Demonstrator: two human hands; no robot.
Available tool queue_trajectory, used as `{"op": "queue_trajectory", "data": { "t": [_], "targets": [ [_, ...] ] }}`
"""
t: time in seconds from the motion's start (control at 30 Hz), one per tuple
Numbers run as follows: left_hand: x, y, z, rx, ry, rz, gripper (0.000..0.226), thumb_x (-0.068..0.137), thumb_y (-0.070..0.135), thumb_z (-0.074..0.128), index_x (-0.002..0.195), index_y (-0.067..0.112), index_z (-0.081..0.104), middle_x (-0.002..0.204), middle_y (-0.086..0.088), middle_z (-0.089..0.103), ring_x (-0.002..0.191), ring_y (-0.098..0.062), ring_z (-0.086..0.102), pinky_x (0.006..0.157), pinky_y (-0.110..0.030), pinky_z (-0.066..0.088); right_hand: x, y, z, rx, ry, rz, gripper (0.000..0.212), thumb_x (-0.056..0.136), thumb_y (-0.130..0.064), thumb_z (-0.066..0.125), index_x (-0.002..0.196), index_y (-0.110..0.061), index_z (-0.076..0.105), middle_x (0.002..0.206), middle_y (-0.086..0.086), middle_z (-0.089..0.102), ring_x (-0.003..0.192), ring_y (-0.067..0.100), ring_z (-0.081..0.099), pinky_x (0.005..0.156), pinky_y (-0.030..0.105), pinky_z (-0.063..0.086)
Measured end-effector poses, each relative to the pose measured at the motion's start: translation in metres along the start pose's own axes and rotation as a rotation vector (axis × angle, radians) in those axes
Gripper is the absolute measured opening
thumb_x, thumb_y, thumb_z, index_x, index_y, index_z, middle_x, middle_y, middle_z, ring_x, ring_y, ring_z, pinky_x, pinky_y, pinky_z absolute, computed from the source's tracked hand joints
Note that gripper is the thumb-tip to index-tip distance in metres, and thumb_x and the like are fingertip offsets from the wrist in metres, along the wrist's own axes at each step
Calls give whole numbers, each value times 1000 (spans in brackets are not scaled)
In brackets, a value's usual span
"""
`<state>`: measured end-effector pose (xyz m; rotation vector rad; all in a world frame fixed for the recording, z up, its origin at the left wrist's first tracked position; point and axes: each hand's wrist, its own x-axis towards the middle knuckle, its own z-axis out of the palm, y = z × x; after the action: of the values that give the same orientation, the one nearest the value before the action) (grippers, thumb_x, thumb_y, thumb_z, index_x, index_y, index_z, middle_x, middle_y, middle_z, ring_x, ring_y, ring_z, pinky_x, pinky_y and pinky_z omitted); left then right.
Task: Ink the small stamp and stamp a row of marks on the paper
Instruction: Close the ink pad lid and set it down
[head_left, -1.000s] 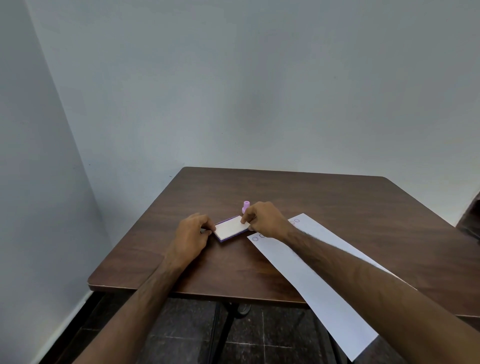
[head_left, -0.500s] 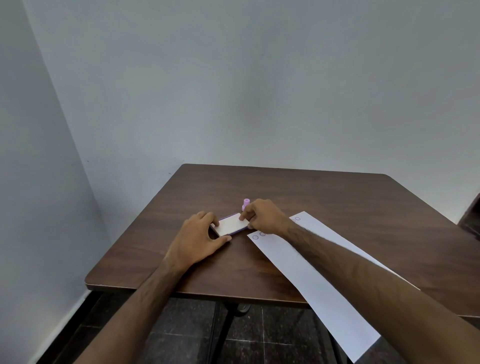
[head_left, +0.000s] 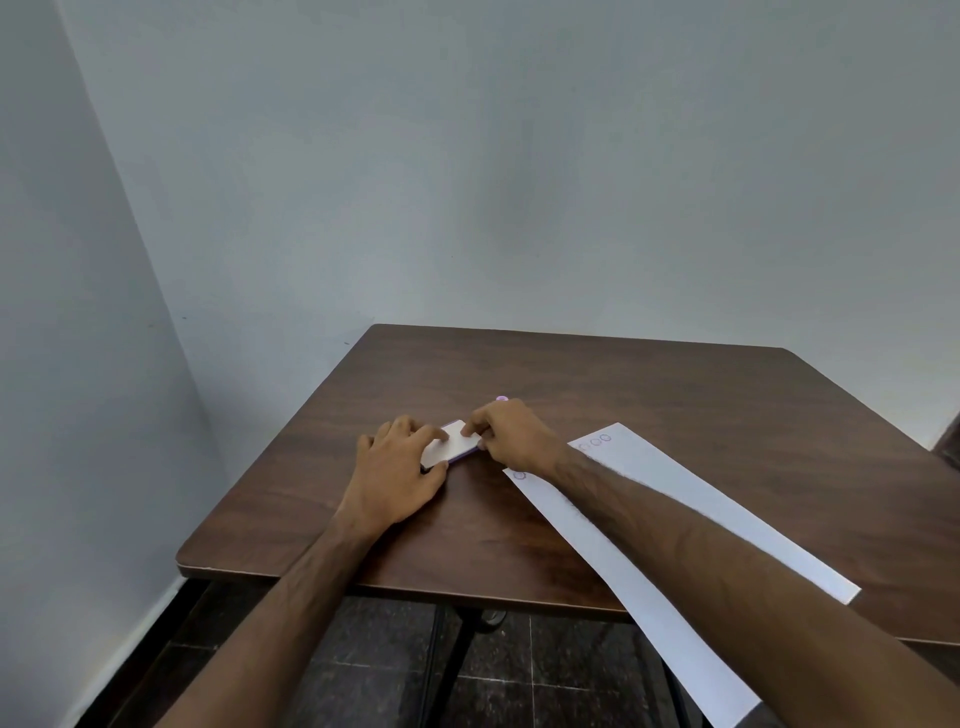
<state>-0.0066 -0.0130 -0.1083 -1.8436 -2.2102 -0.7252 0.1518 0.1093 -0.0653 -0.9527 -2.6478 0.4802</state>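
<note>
**Two hands on the ink pad case**

A dark wood-grain bench (head_left: 649, 395) is set into a corner of plain pale walls, with dark floor tiles seen below. The flat white ink pad case (head_left: 453, 443) is gripped at its left end by the left hand (head_left: 397, 478) and pinched at its right end by the right hand (head_left: 511, 434). The small stamp (head_left: 501, 399) is mostly hidden behind the right hand; only its pink top is seen. A long paper (head_left: 675, 525) strip lies to the right, its faint ring marks partly covered by the forearm.
</note>
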Motion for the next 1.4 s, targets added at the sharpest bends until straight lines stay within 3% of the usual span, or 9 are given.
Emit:
{"op": "queue_trajectory", "data": {
  "t": [0.13, 0.23, 0.4, 0.5, 0.73, 0.83, 0.97, 1.13, 1.4],
  "targets": [
    [1, 0, -1, 31, 7, -40, 37, 84, 46, 56, 120, 39, 58, 119, 7, 54, 114, -17, 50, 89, -39, 29, -8, 0, -17, 20, -55, -40, 38, 90, -2, 61, 126, -13, 68, 119, 9, 71, 108, 22, 65, 96, 29, 50],
    [1, 0, 0, 55, 4, -35, 39, 85, 47, 55, 122, 36, 58, 124, 5, 54, 117, -19, 51, 88, -38, 28, -29, 15, -46, 141, 23, -27, 35, 90, -7, 60, 124, -13, 67, 113, 6, 72, 100, 19, 68, 91, 32, 54],
    [1, 11, -3, 158, 55, 203, 37, 88, 47, 52, 120, 31, 61, 132, 4, 56, 120, -19, 53, 96, -43, 32, -82, 62, -84, 35, 31, -18, 26, 92, -11, 65, 117, -13, 70, 115, 1, 71, 99, 13, 65, 83, 19, 49],
    [-5, 29, -2, 130, 60, 326, 31, 90, 43, 50, 116, 30, 61, 124, 8, 57, 116, -16, 55, 95, -40, 32, -114, 90, -91, -36, -27, 4, 24, 92, -13, 68, 116, -13, 69, 118, 3, 68, 103, 16, 63, 89, 30, 52],
    [-6, 86, 13, 32, -74, 477, 29, 95, 44, 42, 117, 33, 58, 122, 12, 56, 114, -10, 51, 97, -34, 36, -160, 126, -84, -50, -183, 35, 35, 96, -21, 62, 130, -24, 63, 140, -3, 54, 131, 14, 47, 111, 27, 33],
    [1, 96, 17, -15, -90, 467, 32, 98, 46, 41, 121, 31, 57, 127, 10, 57, 117, -9, 52, 100, -33, 36, -166, 132, -76, -99, -160, 77, 47, 100, -41, 54, 144, -28, 50, 153, -2, 44, 140, 15, 38, 109, 21, 24],
    [15, 110, 25, -52, -221, 405, 44, 99, 52, 37, 132, 28, 52, 139, 7, 53, 124, -10, 50, 107, -37, 36, -164, 135, -60, -176, -119, 194, 61, 102, -53, 39, 156, -26, 31, 166, 4, 25, 152, 23, 23, 123, 35, 18],
    [32, 118, 39, -6, -434, 287, 64, 99, 59, 33, 152, 22, 33, 159, -2, 31, 143, -17, 33, 116, -36, 23, -151, 129, -43, -210, -35, 253, 61, 105, -52, 28, 159, -24, 22, 168, 6, 17, 155, 24, 16, 126, 40, 13],
    [46, 115, 51, 15, -486, 225, 69, 101, 58, 23, 158, 19, 16, 165, -7, 10, 152, -20, 8, 120, -35, 5, -134, 135, -42, -232, -17, 249, 61, 106, -50, 25, 159, -22, 21, 168, 7, 17, 155, 23, 15, 126, 37, 11]
  ]
}}
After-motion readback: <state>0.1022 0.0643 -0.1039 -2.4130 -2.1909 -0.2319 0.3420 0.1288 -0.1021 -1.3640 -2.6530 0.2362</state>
